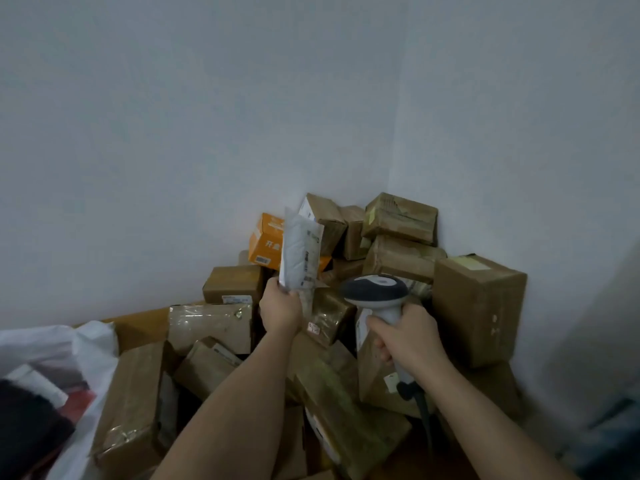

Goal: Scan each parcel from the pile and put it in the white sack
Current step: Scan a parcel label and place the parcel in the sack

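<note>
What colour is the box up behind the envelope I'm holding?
Orange, with white lettering: the orange box sits behind the white envelope, seen in the head view.

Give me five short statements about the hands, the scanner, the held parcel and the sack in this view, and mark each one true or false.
1. The left hand holds a white padded mailer upright by its lower end. True.
2. The right hand is empty. False: it grips the handle of a barcode scanner.
3. The white sack lies at the right of the pile. False: it is at the lower left of the view.
4. An orange box sits in the pile behind the mailer. True.
5. The mailer is already inside the sack. False: it is held up over the pile of brown cardboard boxes, beside the scanner's head.
</note>
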